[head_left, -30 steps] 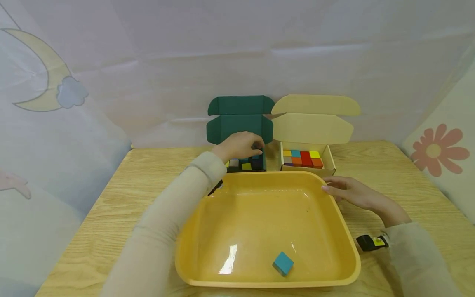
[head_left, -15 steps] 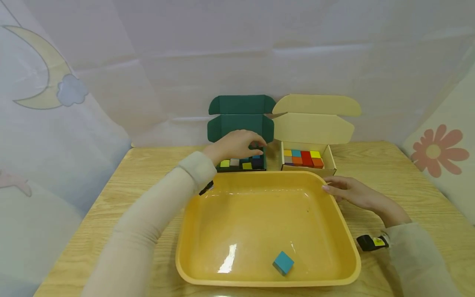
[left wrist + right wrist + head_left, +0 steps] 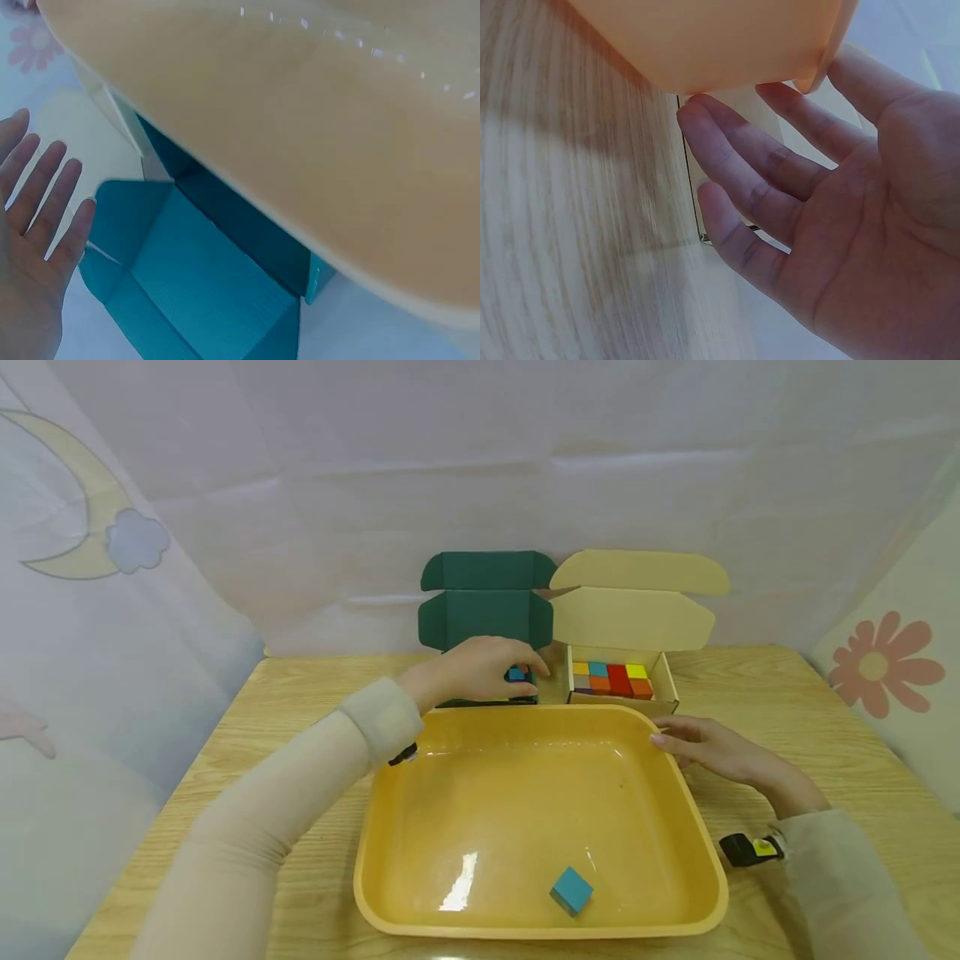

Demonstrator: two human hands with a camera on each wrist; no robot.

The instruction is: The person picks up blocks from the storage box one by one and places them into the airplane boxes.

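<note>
My left hand [image 3: 476, 672] is held over the dark green box [image 3: 487, 614], its thumb and fingers apart. In the left wrist view the fingers [image 3: 46, 199] are spread and nothing lies between them. Blue blocks [image 3: 516, 674] show in the box past the hand, which hides most of its contents. My right hand [image 3: 708, 747] holds the far right corner of the yellow plastic tub [image 3: 540, 717], thumb at the rim and fingers beneath on the outside. Inside the tub, close to the near side, sits one blue block [image 3: 572, 891].
To the right of the green box stands a tan cardboard box [image 3: 630, 618], lid up, with several coloured blocks [image 3: 611, 679] in rows. Both boxes stand behind the tub on a wooden table [image 3: 300, 710]. A printed cloth [image 3: 412, 485] hangs at the back and sides.
My left hand has shifted slightly right and lower over the green box, covering blocks seen before, and its fingers have spread wider. The right hand and the tub have stayed nearly still.
</note>
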